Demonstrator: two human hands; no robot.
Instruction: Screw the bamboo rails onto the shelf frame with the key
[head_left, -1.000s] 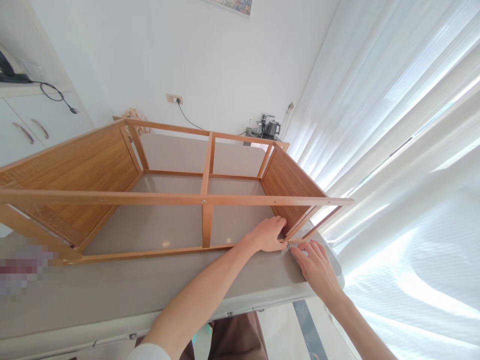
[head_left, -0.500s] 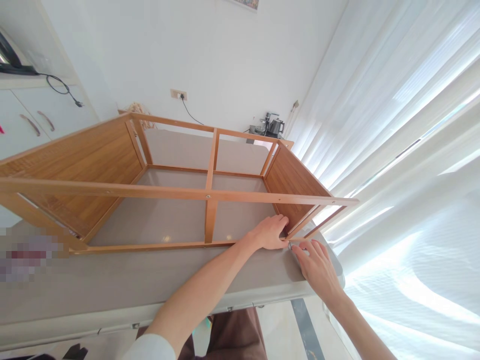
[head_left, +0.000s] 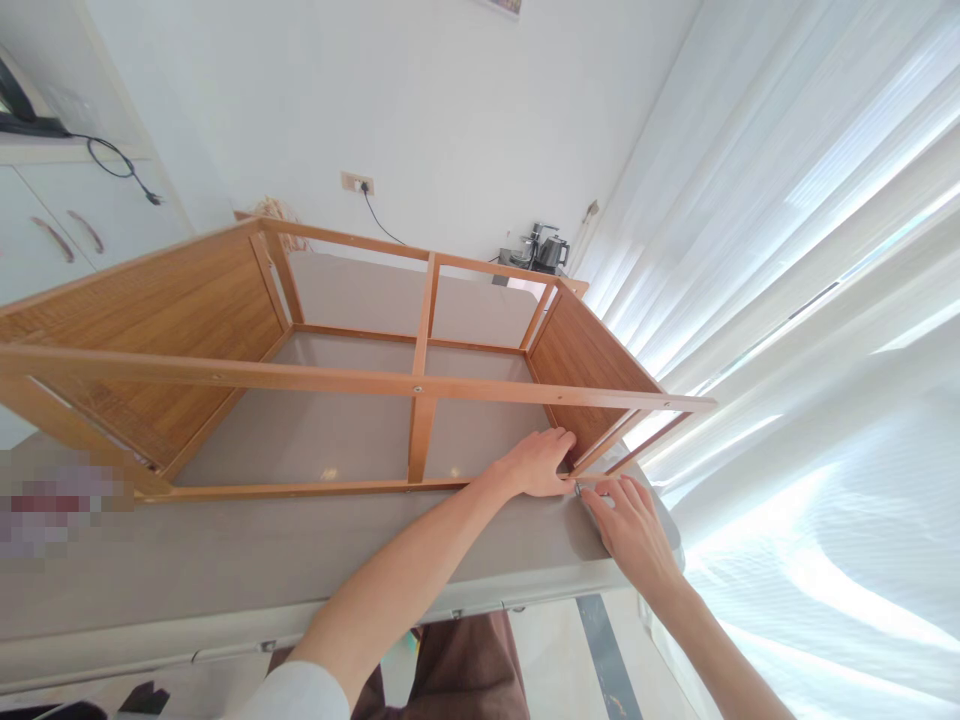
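Fingers of your right hand pinch a small metal piece, seemingly fastening the wooden lower front rail your left hand grasps; next, likely, steady turning.

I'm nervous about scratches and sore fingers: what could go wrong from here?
The small metal piece pinched by the right hand could slip and jab the left hand, whose fingers are right beside it.

A slip might also scratch the lower rail of the wooden frame, since the metal is close against it.

Pushing hard could perhaps slide the frame across the gray tabletop, as the left hand rests at just one end.
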